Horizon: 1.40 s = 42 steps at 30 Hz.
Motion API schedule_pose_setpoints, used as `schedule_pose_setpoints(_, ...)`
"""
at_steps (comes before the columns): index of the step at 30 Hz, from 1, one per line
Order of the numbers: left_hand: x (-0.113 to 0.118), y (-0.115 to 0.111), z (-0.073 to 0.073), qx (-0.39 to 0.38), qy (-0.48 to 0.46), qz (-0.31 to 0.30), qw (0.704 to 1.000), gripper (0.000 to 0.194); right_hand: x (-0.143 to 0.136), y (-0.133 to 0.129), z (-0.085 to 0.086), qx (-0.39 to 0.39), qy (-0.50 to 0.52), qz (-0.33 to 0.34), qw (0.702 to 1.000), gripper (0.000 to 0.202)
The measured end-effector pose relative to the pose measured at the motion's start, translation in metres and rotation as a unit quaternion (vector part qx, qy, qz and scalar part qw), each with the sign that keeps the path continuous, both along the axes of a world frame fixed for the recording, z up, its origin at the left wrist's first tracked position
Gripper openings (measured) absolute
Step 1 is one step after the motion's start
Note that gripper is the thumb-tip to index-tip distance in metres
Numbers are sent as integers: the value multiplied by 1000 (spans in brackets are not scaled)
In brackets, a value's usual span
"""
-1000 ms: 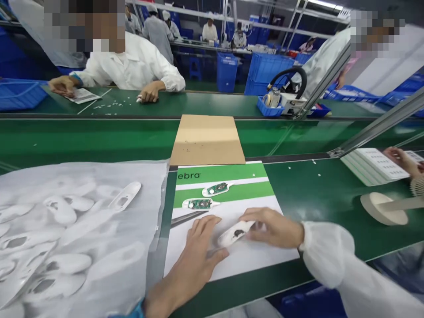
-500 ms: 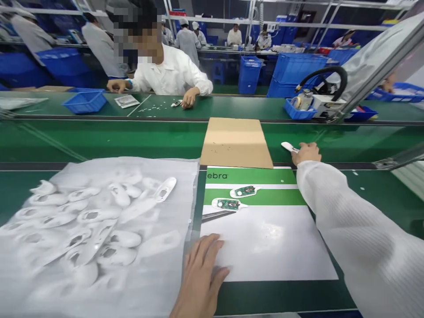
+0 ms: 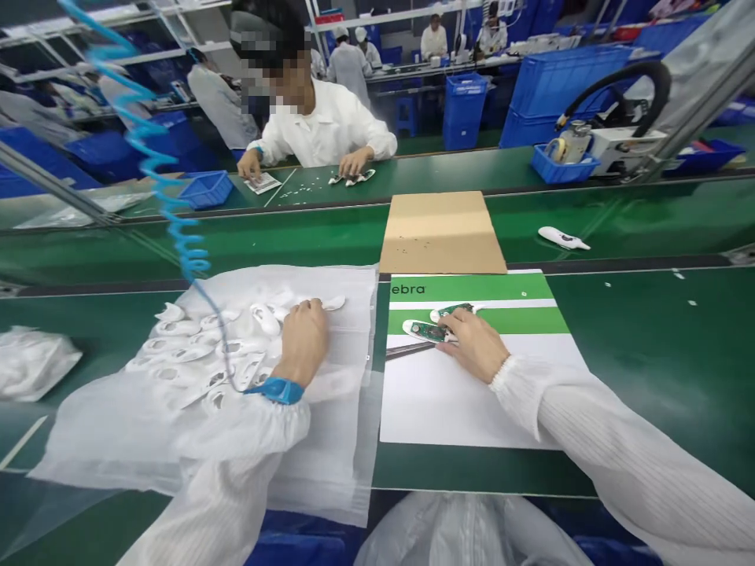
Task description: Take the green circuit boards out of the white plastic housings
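My left hand (image 3: 305,338) is closed over a white plastic shell (image 3: 335,303) at the right side of a pile; only the shell's far end shows past the fingers. The other white shells (image 3: 197,346) lie heaped on a translucent plastic sheet (image 3: 330,440). On the white-and-green mat, my right hand (image 3: 475,342) has its thumb and fingers closed at the right end of the nearer green circuit board (image 3: 425,330), which sits in a white shell. A second circuit board (image 3: 445,312) lies just behind, partly covered by the fingers. Tweezers (image 3: 410,350) rest at the mat's left edge.
Cardboard (image 3: 445,232) lies behind the mat (image 3: 472,401). A white shell (image 3: 563,237) sits on the green belt at right. A coiled blue cord (image 3: 159,165) hangs at left. Opposite, a co-worker (image 3: 330,118) handles small parts near a blue tray (image 3: 206,189).
My right hand has left the white shell on the belt and come to the circuit boards. My left hand has moved from the mat's edge to the shell pile. The view has shifted.
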State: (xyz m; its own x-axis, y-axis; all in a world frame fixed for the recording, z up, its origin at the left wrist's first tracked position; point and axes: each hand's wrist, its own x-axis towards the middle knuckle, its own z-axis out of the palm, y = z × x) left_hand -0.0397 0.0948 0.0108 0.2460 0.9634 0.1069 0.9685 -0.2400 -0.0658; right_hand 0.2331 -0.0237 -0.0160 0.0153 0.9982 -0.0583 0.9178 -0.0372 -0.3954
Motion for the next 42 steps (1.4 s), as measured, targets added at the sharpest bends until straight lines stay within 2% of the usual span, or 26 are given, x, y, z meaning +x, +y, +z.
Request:
schedule_pose_setpoints(2, 8, -7, 19, -16, -35, -41, 998, 27, 6, -9, 1, -18, 14, -11, 1000, 31)
schedule_pose_setpoints(3, 13, -13, 29, -50, -60, -74, 994, 27, 10, -16, 1, -29, 24, -12, 999, 30)
schedule_pose_setpoints(5, 27, -28, 46, -174, -101, -166, 965, 24, 17, -34, 1, -44, 62, -4, 997, 29)
schedule_pose_setpoints(7, 43, -43, 51, -307, -100, -255, 911, 19, 23, -53, -2, -34, 115, -5, 993, 28)
schedule_pose_setpoints(8, 52, -50, 48, -346, -91, -286, 889, 17, 24, -62, -5, -19, 140, -12, 990, 26)
schedule_pose_setpoints(9, 60, -57, 42, -356, -85, -307, 878, 18, 24, -69, -9, 3, 157, -24, 987, 25)
schedule_pose_setpoints(11, 74, -71, 23, -303, -92, -309, 897, 31, 22, -81, -18, 56, 169, -52, 983, 22)
schedule_pose_setpoints(13, 84, -87, 4, -205, -127, -266, 933, 41, 16, -88, -25, 110, 170, -71, 977, 21)
schedule_pose_setpoints(15, 89, -104, -11, -132, -160, -207, 956, 35, 8, -91, -29, 143, 171, -88, 971, 21)
schedule_pose_setpoints(17, 91, -120, -22, -104, -171, -165, 966, 28, -1, -91, -29, 149, 169, -113, 968, 20)
schedule_pose_setpoints(20, 91, -139, -32, -86, -170, -141, 971, 24, -15, -87, -28, 154, 137, -183, 961, 13)
schedule_pose_setpoints(23, 84, -144, -38, -75, -190, -148, 968, 17, -25, -82, -29, 167, 100, -252, 948, 4)
schedule_pose_setpoints(26, 75, -139, -37, -75, -204, -156, 964, 15, -28, -80, -30, 162, 105, -256, 947, 3)
schedule_pose_setpoints(30, 75, -128, -27, -47, -211, -191, 958, 17, -27, -76, -27, 138, 125, -260, 948, 9)
schedule_pose_setpoints(33, 89, -122, -24, -38, -197, -267, 943, 18, -24, -75, -26, 124, 119, -290, 941, 9)
schedule_pose_setpoints(35, 99, -118, -27, -64, -179, -342, 920, 20, -17, -80, -27, 118, 149, -243, 951, 7)
schedule_pose_setpoints(38, 107, -113, -35, -121, -155, -422, 885, 21, -3, -93, -30, 113, 178, -151, 966, 21)
schedule_pose_setpoints(40, 108, -113, -39, -139, -155, -432, 878, 19, 2, -101, -32, 107, 155, -150, 971, 22)
schedule_pose_setpoints(42, 108, -114, -40, -142, -156, -420, 883, 19, 3, -105, -33, 103, 132, -167, 972, 20)
